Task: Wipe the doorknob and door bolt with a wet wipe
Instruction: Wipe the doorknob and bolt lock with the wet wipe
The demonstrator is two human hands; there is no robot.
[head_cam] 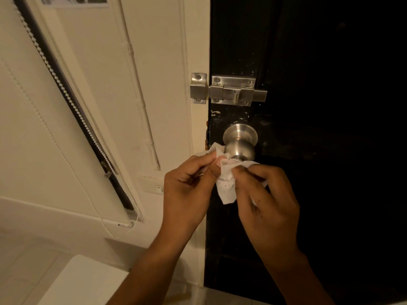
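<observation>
A white wet wipe point(226, 183) sits just below the centre of the frame, bunched and stretched between your two hands, its upper edge touching the underside of the round steel doorknob point(240, 144). Your left hand point(189, 190) pinches the wipe's left side between thumb and fingertips; your right hand point(266, 197) pinches its right side the same way, so both hands are closed on the wipe and close together, with a loose tail of it hanging down between them. The doorknob stands out from the left edge of a dark door point(319, 150) that fills the right half of the frame. Above the knob, near the middle of the frame, is the steel door bolt point(235, 91), slid across into its keeper point(198, 88) on the cream door frame; nothing touches it. As a judgement, you are at or near the start: the wipe is only meeting the knob's lower face, and the bolt seems not yet wiped. To the left, a pale wall carries a window blind point(44, 106) with a beaded cord running diagonally, and a small switch plate point(154, 186) sits lower, beside your left hand.
</observation>
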